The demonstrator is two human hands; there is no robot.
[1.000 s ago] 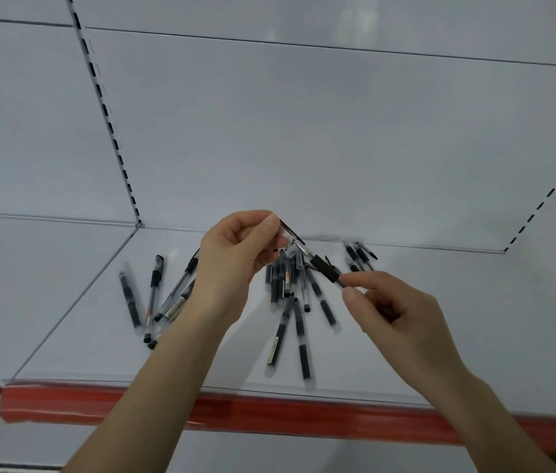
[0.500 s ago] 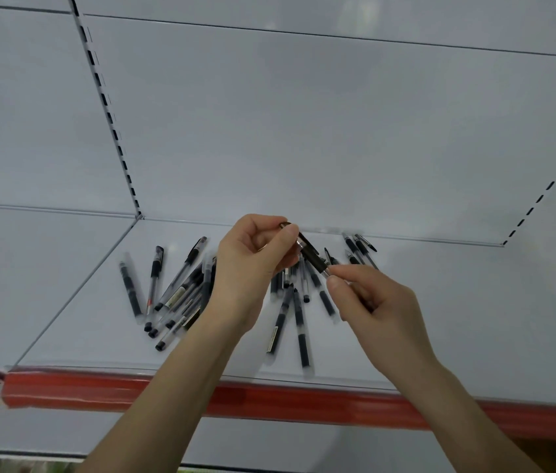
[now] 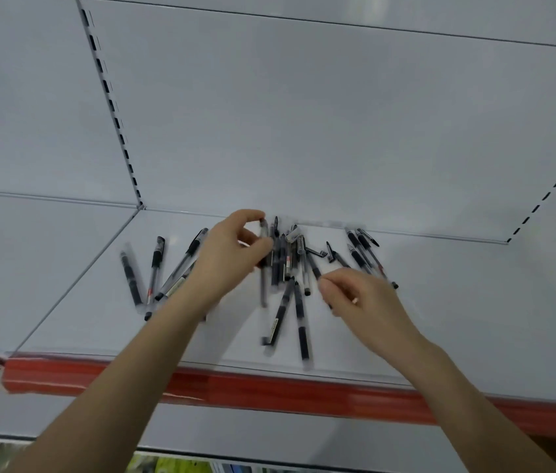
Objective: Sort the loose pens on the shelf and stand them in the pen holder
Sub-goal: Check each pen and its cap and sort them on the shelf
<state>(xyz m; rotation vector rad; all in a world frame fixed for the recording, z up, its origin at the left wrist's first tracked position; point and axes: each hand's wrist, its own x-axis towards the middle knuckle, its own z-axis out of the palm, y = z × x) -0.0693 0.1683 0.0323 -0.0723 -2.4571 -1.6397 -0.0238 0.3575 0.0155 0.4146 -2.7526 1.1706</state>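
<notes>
Pens [image 3: 283,312] scattered across white shelf [image 3: 440,319].

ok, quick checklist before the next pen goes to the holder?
1. Left hand grips a pen: ok, pinched near its top.
2. Right hand grip: cannot tell, curled over the pens, blurred.
3. Pen holder in view: not ok, nowhere in frame.
4. Shelf sorted: not ok, many loose pens lie scattered.
5. Pens clear of the red front edge: ok, none overhang.
</notes>
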